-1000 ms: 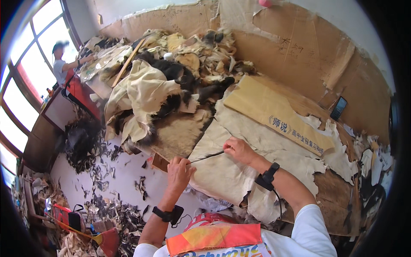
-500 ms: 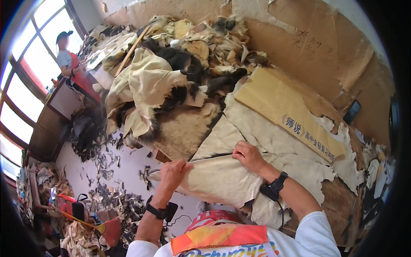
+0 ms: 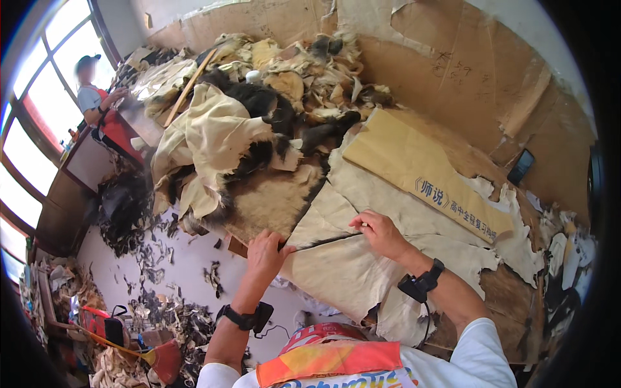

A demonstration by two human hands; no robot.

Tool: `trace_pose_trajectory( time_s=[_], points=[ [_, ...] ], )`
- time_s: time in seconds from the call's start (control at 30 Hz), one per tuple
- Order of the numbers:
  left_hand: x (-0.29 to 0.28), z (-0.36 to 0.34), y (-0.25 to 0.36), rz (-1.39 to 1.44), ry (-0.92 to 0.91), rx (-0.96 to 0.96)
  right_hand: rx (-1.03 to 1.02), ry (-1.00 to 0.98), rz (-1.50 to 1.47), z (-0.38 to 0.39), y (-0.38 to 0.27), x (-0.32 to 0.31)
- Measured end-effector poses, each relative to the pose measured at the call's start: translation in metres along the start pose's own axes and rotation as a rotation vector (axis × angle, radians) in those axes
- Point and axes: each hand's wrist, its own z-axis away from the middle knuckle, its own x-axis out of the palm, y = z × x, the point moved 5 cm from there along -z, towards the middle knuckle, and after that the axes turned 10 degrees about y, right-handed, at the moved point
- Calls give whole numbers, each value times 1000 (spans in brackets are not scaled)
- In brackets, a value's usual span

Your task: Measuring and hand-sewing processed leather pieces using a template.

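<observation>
A cream-coloured animal hide (image 3: pixel 336 271) lies in front of me, with a dark, furry-edged seam or gap running between its pieces. My left hand (image 3: pixel 266 255) grips the hide's left edge where that dark line ends, fingers curled over it. My right hand (image 3: pixel 380 234) is held just above the hide, near the line's other end. Its fingers are curled into a pinch, and anything in them is too small to make out. Beyond it, on the hide, lies a yellow-brown card pattern (image 3: pixel 420 174) with printed lettering.
Furry hides and scraps (image 3: pixel 278 110) are heaped at the far left, with a wooden stick (image 3: pixel 189 87) on them. A phone (image 3: pixel 521 167) lies at the right. Dark scraps, a broom (image 3: pixel 163 361) and cloth litter the floor. A person in a red apron (image 3: pixel 119 136) stands by the windows.
The near hide piece, raised between both hands before, now lies flatter, and the dark line shows more. My right hand has come off its edge; my left hand still grips the side.
</observation>
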Motion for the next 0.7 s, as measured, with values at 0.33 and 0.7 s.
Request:
trace_pose_trajectory(
  time_s=[0.33,0.7],
  points=[
    [-4,-34,6,269,-74,-153,275,-141,-69,18,13,-5],
    [-3,-50,8,571,-57,-309,-99,-84,43,6,-11,29]
  ],
)
